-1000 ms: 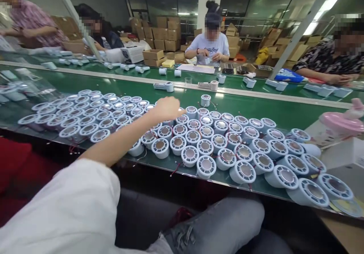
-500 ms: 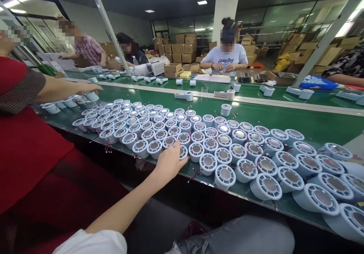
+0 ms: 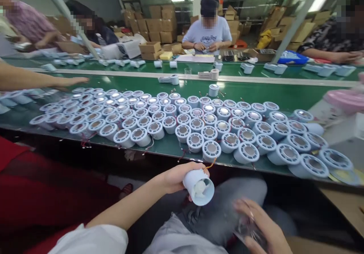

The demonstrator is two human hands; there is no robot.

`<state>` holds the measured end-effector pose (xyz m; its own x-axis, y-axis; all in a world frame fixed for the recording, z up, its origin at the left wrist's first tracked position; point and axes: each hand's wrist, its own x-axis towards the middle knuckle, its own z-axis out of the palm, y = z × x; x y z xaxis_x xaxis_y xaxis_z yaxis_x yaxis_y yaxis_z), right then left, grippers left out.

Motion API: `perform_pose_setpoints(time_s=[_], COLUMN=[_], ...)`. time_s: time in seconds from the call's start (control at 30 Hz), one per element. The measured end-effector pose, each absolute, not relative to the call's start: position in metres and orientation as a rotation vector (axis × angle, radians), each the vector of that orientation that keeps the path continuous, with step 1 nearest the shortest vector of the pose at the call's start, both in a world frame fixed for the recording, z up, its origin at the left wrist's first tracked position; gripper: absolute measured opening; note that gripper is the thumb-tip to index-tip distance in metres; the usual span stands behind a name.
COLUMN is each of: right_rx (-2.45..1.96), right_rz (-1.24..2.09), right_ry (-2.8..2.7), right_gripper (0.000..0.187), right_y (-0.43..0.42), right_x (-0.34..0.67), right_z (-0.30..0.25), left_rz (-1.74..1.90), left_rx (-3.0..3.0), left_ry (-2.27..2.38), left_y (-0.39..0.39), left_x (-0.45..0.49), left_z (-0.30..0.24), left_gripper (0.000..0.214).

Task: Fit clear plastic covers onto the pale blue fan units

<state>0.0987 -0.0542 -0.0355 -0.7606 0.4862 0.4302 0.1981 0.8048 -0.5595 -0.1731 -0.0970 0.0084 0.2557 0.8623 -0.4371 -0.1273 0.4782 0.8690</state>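
Observation:
A light-blue fan housing [image 3: 190,180] is in my left hand [image 3: 179,175], just in front of the bench edge. Its open end faces down toward me, showing white fan blades inside, and a thin orange-yellow wire sticks out at the top. My right hand [image 3: 263,223] is low at the right, smeared by motion. Its fingers curl around something dark and partly see-through that I cannot make out. Beyond the bench edge stand many similar fan housings [image 3: 212,149] in close rows, grilles and silver discs up, with thin red and dark wires between them.
Along the far belt lie several handheld fan bodies [image 3: 170,79]. A pink-and-white container [image 3: 345,102] stands at the right end. A co-worker's arm [image 3: 36,77] reaches in from the left. People sit across the bench, with cardboard boxes [image 3: 162,22] stacked behind them.
My left hand has lifted a fan housing out of the front row and drawn it toward me, turned over. My right hand has come into view at lower right. The view has shifted.

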Motion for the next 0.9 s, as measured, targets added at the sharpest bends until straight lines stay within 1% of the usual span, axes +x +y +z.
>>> perform_pose_setpoints(time_s=[0.07,0.13,0.2,0.27,0.33,0.37,0.43,0.53,0.57,0.7,0.83,0.87,0.9], right_rx=[-0.620,-0.724,-0.804,-0.862,-0.905,-0.918,-0.942,-0.979,-1.004,-1.112,-1.143,-1.113,-1.064], right_rz=[0.550,0.372,0.289,0.385,0.606,0.732,0.946,1.123,1.166,1.397,1.620,1.651,1.666], right_ry=[-2.416,-2.445,-2.492,-2.540,-2.537,-2.509,-2.403,-2.199,-2.128,-1.803,-1.511,-1.475,-1.476], right_gripper=[0.056,0.049,0.040,0.027,0.010,0.005,0.012,0.023,0.025,0.031,0.033,0.032,0.027], right_y=[-0.058,-0.053,-0.045,-0.040,-0.039,-0.039,-0.042,-0.046,-0.046,-0.042,-0.035,-0.034,-0.034], right_x=[0.096,0.085,0.076,0.072,0.075,0.077,0.081,0.084,0.084,0.085,0.090,0.092,0.094], right_z=[-0.026,-0.015,-0.008,-0.004,-0.002,-0.002,0.000,0.002,0.003,0.003,0.000,0.000,-0.001], left_rz=[0.654,0.533,0.461,0.455,0.494,0.527,0.607,0.744,0.784,0.864,0.842,0.834,0.830], left_rx=[0.898,0.978,1.127,1.397,1.668,1.747,1.763,1.764,1.781,1.824,1.646,1.572,1.489], left_ry=[1.031,0.974,0.972,1.074,1.244,1.320,1.383,1.337,1.318,1.179,1.016,1.011,1.010], left_y=[-0.083,-0.073,-0.068,-0.069,-0.072,-0.074,-0.077,-0.077,-0.076,-0.074,-0.077,-0.078,-0.079], left_x=[-0.160,-0.152,-0.147,-0.143,-0.140,-0.139,-0.137,-0.136,-0.136,-0.136,-0.132,-0.131,-0.129], left_z=[0.007,0.011,0.018,0.026,0.032,0.032,0.027,0.010,0.003,-0.016,-0.016,-0.015,-0.013], left_gripper=[0.036,0.031,0.025,0.018,0.017,0.018,0.024,0.053,0.059,0.064,0.071,0.072,0.072])
